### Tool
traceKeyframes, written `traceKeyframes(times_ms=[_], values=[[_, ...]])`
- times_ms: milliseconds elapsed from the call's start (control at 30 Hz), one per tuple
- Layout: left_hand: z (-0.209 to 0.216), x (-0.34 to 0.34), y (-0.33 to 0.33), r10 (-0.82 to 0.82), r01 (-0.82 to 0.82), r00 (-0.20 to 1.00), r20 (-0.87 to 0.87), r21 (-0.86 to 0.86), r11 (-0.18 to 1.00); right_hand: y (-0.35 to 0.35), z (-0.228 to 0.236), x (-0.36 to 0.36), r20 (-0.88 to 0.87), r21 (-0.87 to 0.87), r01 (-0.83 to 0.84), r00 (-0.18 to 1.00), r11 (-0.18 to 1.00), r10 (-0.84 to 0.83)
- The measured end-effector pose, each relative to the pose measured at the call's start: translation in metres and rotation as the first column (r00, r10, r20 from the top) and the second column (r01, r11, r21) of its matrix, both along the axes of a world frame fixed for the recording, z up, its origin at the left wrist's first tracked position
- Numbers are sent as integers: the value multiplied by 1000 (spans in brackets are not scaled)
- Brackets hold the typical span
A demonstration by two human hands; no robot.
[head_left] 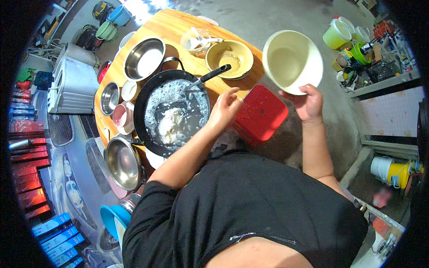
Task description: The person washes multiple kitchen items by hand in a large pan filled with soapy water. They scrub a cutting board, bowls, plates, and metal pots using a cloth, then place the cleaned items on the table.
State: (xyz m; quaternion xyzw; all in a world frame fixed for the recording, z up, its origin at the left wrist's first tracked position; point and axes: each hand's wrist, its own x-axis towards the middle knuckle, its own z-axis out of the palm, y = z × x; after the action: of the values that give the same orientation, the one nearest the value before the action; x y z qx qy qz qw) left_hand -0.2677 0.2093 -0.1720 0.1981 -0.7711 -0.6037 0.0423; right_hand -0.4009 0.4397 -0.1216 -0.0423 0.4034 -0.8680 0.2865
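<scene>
My right hand point(308, 105) grips the rim of a deep cream-coloured basin point(292, 62), held tilted out past the table's right side; its inside looks bare. My left hand point(227, 107) hovers beside the right rim of a black wok point(139, 114), fingers loosely bent and nothing visible in them. Foamy water fills the wok, with a whitish, wet, lumpy mass point(171, 126) whose kind I cannot make out. A black-handled utensil point(215, 73) leans over the wok's far right rim, its head partly in the foam.
On the wooden table point(178, 24) stand a yellow bowl point(243, 58), a clear jug point(190, 38) with a white spoon, steel bowls point(134, 58), a pink cup point(120, 115) and a steel pan point(121, 163). A red plastic stool point(263, 114) sits between my hands, below table height.
</scene>
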Motion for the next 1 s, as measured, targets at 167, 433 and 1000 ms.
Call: traceKeyframes(times_ms=[167,433,1000], values=[[-113,-75,-35,203,-401,877,435,432,808,56,-16,0,70,154,262,959,953,-275],[-197,-169,-50,475,-613,774,418,683,397,82,-26,23,188,294,250,931,923,-312],[-121,-118,-60,645,-667,696,316,615,420,-38,-147,-92,291,354,-95,957,930,-14]])
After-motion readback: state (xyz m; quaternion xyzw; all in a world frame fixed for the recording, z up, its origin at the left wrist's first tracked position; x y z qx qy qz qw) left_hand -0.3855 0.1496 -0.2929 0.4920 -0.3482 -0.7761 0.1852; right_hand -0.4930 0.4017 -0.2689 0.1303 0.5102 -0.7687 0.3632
